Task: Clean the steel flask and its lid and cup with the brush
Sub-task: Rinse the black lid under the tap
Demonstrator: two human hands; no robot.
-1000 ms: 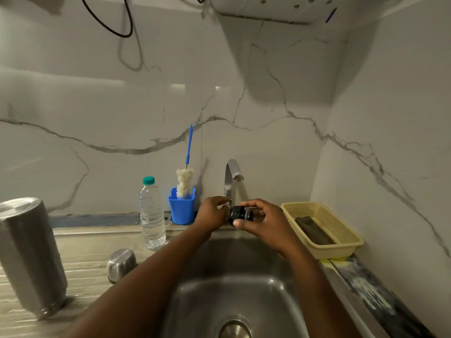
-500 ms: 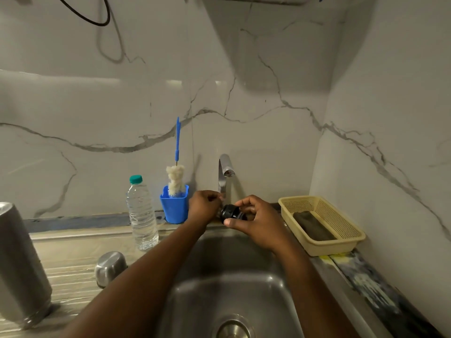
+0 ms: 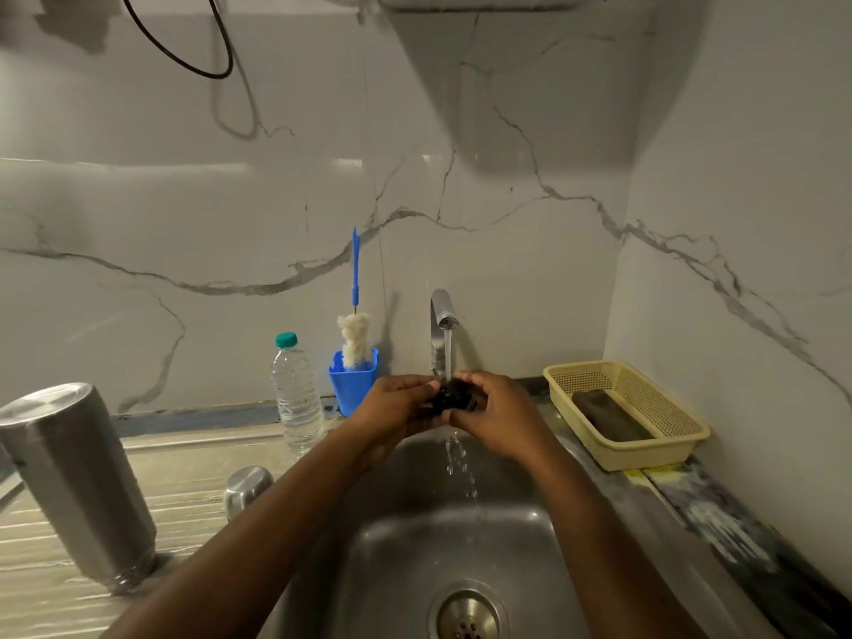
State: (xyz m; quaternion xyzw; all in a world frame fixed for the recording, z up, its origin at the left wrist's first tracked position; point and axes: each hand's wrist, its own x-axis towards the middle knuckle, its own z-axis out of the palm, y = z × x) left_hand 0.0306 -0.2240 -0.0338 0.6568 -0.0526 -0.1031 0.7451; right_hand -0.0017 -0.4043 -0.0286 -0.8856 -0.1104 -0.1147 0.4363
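Both hands hold the black flask lid (image 3: 454,395) under running water from the tap (image 3: 441,318), above the steel sink (image 3: 530,551). My left hand (image 3: 397,405) grips its left side and my right hand (image 3: 495,415) grips its right side. The steel flask (image 3: 76,481) stands upside down on the draining board at the left. Its steel cup (image 3: 246,488) sits mouth down on the board between flask and sink. The brush (image 3: 354,325), blue handle and white head, stands in a blue holder (image 3: 352,379) behind my left hand.
A clear plastic water bottle (image 3: 297,394) with a green cap stands left of the blue holder. A yellow basket (image 3: 645,408) holding a dark bar sits on the right ledge. Marble walls close in behind and at the right. The sink drain (image 3: 466,615) lies below.
Water now runs from the tap onto the lid. My left hand has left the tap and joined my right hand on the lid.
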